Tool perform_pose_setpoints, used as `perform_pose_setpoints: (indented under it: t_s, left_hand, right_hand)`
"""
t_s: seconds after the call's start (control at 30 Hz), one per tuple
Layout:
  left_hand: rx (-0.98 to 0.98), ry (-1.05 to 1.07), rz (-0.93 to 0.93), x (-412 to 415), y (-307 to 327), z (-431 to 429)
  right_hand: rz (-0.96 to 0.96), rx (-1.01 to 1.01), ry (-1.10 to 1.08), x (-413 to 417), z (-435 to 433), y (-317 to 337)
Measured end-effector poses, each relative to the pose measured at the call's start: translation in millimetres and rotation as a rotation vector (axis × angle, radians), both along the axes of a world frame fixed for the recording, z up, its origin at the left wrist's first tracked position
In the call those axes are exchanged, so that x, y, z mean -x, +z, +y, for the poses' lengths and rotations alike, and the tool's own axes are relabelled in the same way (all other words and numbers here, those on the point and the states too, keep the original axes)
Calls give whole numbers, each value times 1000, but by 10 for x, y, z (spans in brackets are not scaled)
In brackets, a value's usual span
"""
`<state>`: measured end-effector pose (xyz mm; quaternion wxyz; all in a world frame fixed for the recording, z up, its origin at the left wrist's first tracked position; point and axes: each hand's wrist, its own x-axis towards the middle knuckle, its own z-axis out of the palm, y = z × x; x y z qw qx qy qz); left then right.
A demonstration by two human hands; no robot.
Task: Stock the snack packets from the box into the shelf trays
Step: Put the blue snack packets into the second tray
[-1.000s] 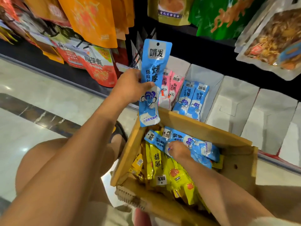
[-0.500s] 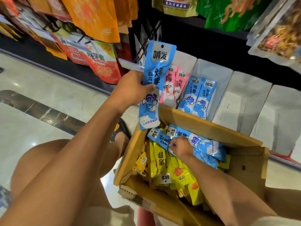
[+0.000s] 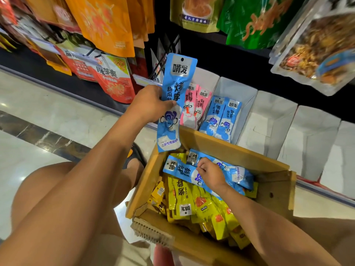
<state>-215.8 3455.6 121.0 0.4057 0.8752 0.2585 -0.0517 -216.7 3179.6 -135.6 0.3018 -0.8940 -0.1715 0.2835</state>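
Note:
My left hand (image 3: pixel 151 104) grips a long blue snack packet (image 3: pixel 175 96) upright, above the left corner of the cardboard box (image 3: pixel 269 166). Inside the box, my right hand (image 3: pixel 210 174) pinches a blue packet (image 3: pixel 180 170) lying on top of several yellow packets (image 3: pixel 194 204); another blue packet (image 3: pixel 236 172) lies just behind it. Behind the box stand white shelf trays: one holds pink packets (image 3: pixel 196 104), the tray to its right (image 3: pixel 247 100) holds two blue packets (image 3: pixel 221 118).
White trays (image 3: pixel 272 120) further right show no packets. Large orange, red and green snack bags (image 3: pixel 107 24) hang above and to the left. Glossy tiled floor (image 3: pixel 48 104) lies on the left. My knee (image 3: pixel 38 189) is beside the box.
My right hand's fingers have closed on the blue packet in the box and lifted its end slightly. The left hand still holds its packet in much the same place.

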Motion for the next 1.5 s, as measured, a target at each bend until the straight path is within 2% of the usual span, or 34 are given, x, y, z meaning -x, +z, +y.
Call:
perform_pose_setpoints:
  t_s: [0.27,0.43,0.73,0.83,0.9,1.07,1.2,1.33,1.5]
  left_hand:
    - [42,-2,-15,-5,112,-89]
    - [29,-5,-33,-11,177,-179]
    - [104,3,-65,-86,196,-368]
    - [194,-1,-67,-144,198,-519]
    - [262,9,-79,-190,194,-645]
    - [513,81,-80,-241,125,-978]
    - [720,174,-99,-304,52,-1069]
    - [1040,199,-30,-242,-18,-1099]
    - [1029,213,-95,-138,-132,-1213]
  right_hand:
    - [-43,-95,-57,-167,-175,565]
    - [11,-167,-119,-273,-313,1014]
    - [-10,-317,-364,-700,-591,1942]
    - [2,-397,-414,-841,-698,2301]
    - [41,-524,-476,-870,-758,2448]
    - [195,-720,-626,-817,-713,2487]
    - [258,-754,-606,-848,-571,2427]
    - [295,-767,-610,-884,-571,2345]
    - [342,-779,-598,-799,-569,2252]
